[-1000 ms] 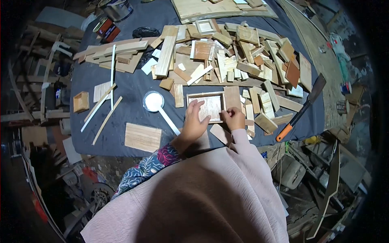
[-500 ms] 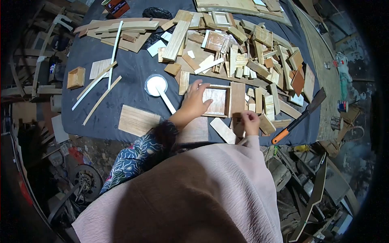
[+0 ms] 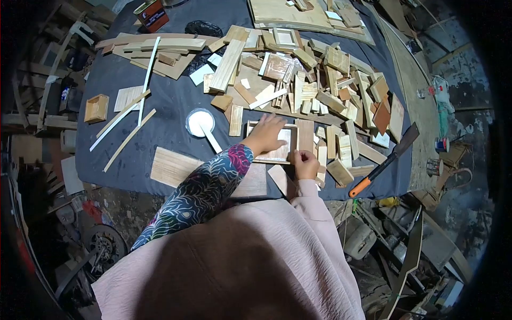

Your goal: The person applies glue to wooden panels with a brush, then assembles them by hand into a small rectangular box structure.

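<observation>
A shallow wooden box (image 3: 286, 140) with a whitish inner base lies in front of me on the dark cloth. My left hand (image 3: 266, 133) rests on the box's left part, its fingers spread and reaching over the far rim. At the near right corner of the box, my right hand (image 3: 305, 164) is closed in a pinch; whatever it holds is too small to make out. Left of the box stands a round tub of white paste (image 3: 200, 122) with a pale stick in it. A flat brown board (image 3: 304, 134) lies against the box's right side.
Many wood offcuts (image 3: 330, 101) are heaped beyond and to the right. A saw with an orange handle (image 3: 360, 186) lies at the right edge. Thin strips (image 3: 129, 140), a small wooden box (image 3: 96, 108) and a flat board (image 3: 173, 166) are at the left. A tin (image 3: 152, 16) stands at the far left.
My right hand has moved left and up to the box's near right corner. My left hand lies further over the box's interior. The whole view has shifted slightly.
</observation>
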{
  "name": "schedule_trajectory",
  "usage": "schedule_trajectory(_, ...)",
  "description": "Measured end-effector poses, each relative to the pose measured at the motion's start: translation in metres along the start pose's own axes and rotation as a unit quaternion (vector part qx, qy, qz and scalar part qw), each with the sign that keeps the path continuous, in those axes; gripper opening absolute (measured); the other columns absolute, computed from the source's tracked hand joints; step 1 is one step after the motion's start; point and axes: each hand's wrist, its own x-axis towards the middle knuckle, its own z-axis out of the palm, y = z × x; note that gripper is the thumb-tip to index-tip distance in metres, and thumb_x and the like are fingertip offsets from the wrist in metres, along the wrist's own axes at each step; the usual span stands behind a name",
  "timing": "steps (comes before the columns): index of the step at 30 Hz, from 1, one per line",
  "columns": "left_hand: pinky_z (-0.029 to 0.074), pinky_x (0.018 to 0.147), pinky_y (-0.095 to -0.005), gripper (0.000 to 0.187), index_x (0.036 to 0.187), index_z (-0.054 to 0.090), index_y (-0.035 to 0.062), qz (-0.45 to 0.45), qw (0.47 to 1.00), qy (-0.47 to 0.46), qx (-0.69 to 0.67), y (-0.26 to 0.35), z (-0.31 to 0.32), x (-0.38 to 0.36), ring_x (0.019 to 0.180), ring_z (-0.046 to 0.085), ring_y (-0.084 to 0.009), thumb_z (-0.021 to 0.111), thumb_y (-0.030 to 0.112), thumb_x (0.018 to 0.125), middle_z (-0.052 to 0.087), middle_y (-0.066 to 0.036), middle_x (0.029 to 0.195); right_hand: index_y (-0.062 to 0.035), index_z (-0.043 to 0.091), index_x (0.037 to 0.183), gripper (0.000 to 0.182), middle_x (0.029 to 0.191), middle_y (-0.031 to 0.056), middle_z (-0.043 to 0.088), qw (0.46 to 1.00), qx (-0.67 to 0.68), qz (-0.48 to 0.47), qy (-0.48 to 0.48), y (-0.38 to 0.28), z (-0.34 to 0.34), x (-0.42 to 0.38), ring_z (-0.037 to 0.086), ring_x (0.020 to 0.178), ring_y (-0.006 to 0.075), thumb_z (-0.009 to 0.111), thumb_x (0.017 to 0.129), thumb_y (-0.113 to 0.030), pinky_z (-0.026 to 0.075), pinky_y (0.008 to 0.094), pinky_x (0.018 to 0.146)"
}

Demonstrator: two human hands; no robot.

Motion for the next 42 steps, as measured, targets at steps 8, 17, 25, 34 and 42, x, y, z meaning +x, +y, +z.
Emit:
schedule_trajectory(8, 0.014, 0.1, -0.0452, 0.093, 0.123, 0.03, -0.0011, 0.028, 0.998, -0.04, 0.025, 0.009, -0.002, -0.002, 0.121, 0.021, -0.0364, 0.068, 0.047, 0.054, 0.031, -0.02, 0.127, 0.0006, 0.056, 0.061, 0.018, 0.059, 0.0148, 0.052, 0.994, -0.055, -0.088, 0.029, 0.002, 0.003, -0.001, 0.051, 0.055, 0.0298, 0.06, 0.069, -0.015, 0.04, 0.0371, 0.052)
schedule_trajectory(17, 0.014, 0.1, -0.0446, 0.098, 0.124, 0.027, -0.0008, 0.035, 0.997, -0.051, 0.04, 0.008, -0.002, -0.004, 0.122, 0.019, -0.0366, 0.071, 0.045, 0.05, 0.029, -0.02, 0.128, -0.0003, 0.056, 0.063, 0.017, 0.06, 0.0148, 0.052, 0.989, -0.079, -0.118, 0.027, 0.003, 0.005, -0.001, 0.051, 0.058, 0.0308, 0.059, 0.069, -0.015, 0.04, 0.0375, 0.054)
schedule_trajectory(25, 0.015, 0.1, -0.0447, 0.101, 0.125, 0.026, -0.0001, 0.045, 0.996, -0.043, 0.069, 0.006, 0.002, -0.006, 0.122, 0.02, -0.0359, 0.072, 0.046, 0.047, 0.028, -0.02, 0.128, 0.0008, 0.057, 0.061, 0.02, 0.06, 0.0155, 0.054, 0.998, -0.032, -0.055, -0.001, -0.003, -0.002, 0.0, 0.052, 0.055, 0.029, 0.06, 0.07, -0.017, 0.041, 0.0357, 0.052)
schedule_trajectory(34, 0.015, 0.101, -0.0422, 0.1, 0.125, 0.025, 0.0002, 0.029, 0.995, -0.056, 0.072, 0.012, -0.003, -0.005, 0.122, 0.02, -0.0349, 0.073, 0.043, 0.048, 0.028, -0.019, 0.129, 0.0017, 0.059, 0.067, 0.02, 0.06, 0.0136, 0.055, 1.0, 0.017, -0.008, -0.016, 0.012, 0.003, -0.005, 0.052, 0.054, 0.0247, 0.063, 0.068, -0.018, 0.042, 0.0323, 0.052)
schedule_trajectory(42, 0.015, 0.101, -0.0424, 0.101, 0.127, 0.023, 0.0011, 0.015, 0.992, -0.077, 0.096, 0.014, -0.004, -0.004, 0.123, 0.018, -0.0345, 0.072, 0.044, 0.05, 0.025, -0.019, 0.131, -0.0002, 0.059, 0.069, 0.015, 0.061, 0.0131, 0.056, 0.993, 0.039, 0.014, 0.11, 0.031, -0.017, 0.027, 0.054, 0.053, 0.0216, 0.057, 0.072, -0.014, 0.043, 0.0295, 0.052)
